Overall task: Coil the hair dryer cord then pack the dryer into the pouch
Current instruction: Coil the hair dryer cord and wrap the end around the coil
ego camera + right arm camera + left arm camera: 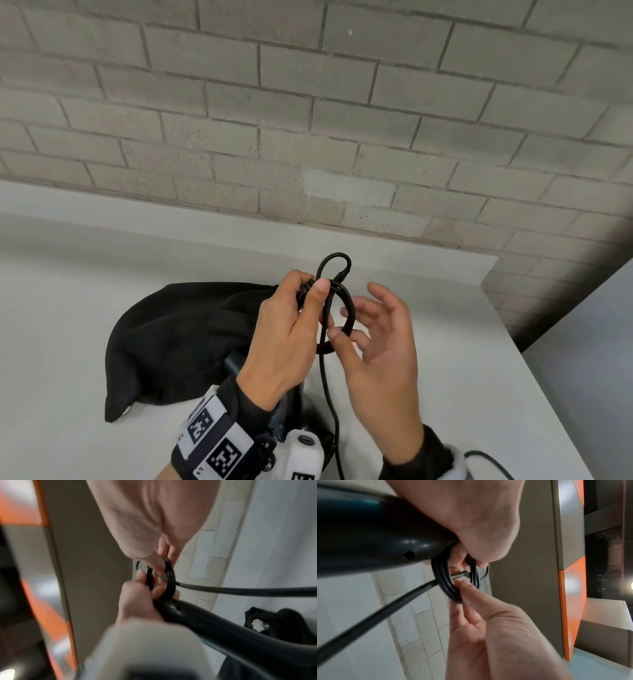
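Left hand (291, 329) grips coiled cord (337, 308) — right hand (380, 346) seemingly pinching it.

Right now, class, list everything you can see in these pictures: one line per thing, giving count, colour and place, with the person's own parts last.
cord: one, black, partly looped above the table between both hands, the rest trailing down toward the near edge.
hair dryer: one, dark and glossy, its handle end at the left hand, the body running down under the left wrist.
pouch: one, black cloth, lying on the table left of the hands.
table: one, white, against the wall.
brick wall: one, pale grey, behind the table.
left hand: one, gripping the loops of cord.
right hand: one, thumb and fingers at the lower loop, other fingers spread.
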Available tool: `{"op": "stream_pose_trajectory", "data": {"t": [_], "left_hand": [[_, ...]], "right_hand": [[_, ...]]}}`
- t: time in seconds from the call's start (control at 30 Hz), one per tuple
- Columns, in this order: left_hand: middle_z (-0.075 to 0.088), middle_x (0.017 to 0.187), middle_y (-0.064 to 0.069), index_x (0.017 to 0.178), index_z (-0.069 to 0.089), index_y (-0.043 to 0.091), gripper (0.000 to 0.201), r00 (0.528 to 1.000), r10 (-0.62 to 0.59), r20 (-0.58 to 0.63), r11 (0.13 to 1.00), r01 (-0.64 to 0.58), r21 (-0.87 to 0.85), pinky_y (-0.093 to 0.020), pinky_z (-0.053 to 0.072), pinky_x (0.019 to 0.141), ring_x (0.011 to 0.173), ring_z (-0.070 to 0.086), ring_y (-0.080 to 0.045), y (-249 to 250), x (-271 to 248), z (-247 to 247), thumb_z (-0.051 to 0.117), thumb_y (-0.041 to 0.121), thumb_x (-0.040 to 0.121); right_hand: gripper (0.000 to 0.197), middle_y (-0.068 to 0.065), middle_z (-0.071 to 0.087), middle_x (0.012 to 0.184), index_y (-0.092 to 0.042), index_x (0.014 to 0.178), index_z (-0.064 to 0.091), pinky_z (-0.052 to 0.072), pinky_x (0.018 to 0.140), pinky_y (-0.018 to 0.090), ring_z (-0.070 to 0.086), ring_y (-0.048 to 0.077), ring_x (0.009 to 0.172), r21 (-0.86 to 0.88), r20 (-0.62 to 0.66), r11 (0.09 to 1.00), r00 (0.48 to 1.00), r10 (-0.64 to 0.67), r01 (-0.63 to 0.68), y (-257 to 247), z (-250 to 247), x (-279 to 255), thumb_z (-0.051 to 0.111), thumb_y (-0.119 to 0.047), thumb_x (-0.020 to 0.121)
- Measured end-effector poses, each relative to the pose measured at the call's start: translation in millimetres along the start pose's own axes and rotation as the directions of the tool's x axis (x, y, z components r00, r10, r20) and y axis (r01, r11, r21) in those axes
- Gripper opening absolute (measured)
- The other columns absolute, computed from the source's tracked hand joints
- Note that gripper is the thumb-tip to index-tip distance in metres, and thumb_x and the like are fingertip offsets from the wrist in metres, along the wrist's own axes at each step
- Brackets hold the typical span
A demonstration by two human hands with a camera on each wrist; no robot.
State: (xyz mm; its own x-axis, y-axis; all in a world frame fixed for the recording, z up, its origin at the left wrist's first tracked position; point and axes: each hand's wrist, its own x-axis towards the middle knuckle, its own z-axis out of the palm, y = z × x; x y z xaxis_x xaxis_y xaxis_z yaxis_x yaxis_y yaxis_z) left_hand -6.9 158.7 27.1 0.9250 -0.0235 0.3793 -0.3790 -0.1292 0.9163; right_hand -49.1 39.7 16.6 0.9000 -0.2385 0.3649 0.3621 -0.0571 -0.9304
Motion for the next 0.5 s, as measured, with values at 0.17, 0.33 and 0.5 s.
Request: {"op": "stream_pose_trajectory", "data": {"t": [0.17, 0.33, 0.5], "left_hand": [[0.070, 0.064, -0.005, 0.095, 0.058, 0.024, 0.028, 0.999, -0.024, -0.041, 0.999, 0.022, -0.029, -0.026, 0.053, 0.060, 0.061, 0.068, -0.014, 0.8, -1.9, 3.1, 0.046, 0.050, 0.094], [0.070, 0.065, -0.002, 0.093, 0.058, 0.027, 0.027, 0.996, 0.001, -0.084, 1.000, 0.001, 0.032, -0.034, 0.055, 0.067, 0.065, 0.069, -0.012, -1.2, -2.6, 3.1, 0.048, 0.052, 0.095], [0.068, 0.064, -0.005, 0.094, 0.058, 0.024, 0.027, 0.997, 0.046, -0.064, 0.996, -0.041, 0.077, -0.043, 0.055, 0.059, 0.057, 0.067, -0.018, 4.3, -5.5, 9.2, 0.050, 0.050, 0.092]], "right_hand": [[0.014, -0.002, 0.050, 0.108, -0.028, 0.097, 0.069, 0.046, 0.075, 0.025, 0.047, 0.014, 0.097, -0.684, -0.001, 0.663, 0.908, -0.419, 0.305, 12.0, 5.5, -15.8, 0.066, -0.034, 0.085], [0.029, 0.000, 0.062, 0.110, -0.029, 0.099, 0.076, 0.051, 0.064, 0.034, 0.048, 0.021, 0.095, -0.821, -0.010, 0.550, 0.960, -0.280, 0.152, -1.5, 12.1, -23.5, 0.058, -0.045, 0.084], [0.032, 0.000, 0.067, 0.112, -0.029, 0.086, 0.076, 0.052, 0.062, 0.039, 0.057, 0.027, 0.090, -0.894, -0.023, 0.446, 0.988, -0.149, 0.047, -15.2, 15.2, -14.0, 0.048, -0.044, 0.083]]}}
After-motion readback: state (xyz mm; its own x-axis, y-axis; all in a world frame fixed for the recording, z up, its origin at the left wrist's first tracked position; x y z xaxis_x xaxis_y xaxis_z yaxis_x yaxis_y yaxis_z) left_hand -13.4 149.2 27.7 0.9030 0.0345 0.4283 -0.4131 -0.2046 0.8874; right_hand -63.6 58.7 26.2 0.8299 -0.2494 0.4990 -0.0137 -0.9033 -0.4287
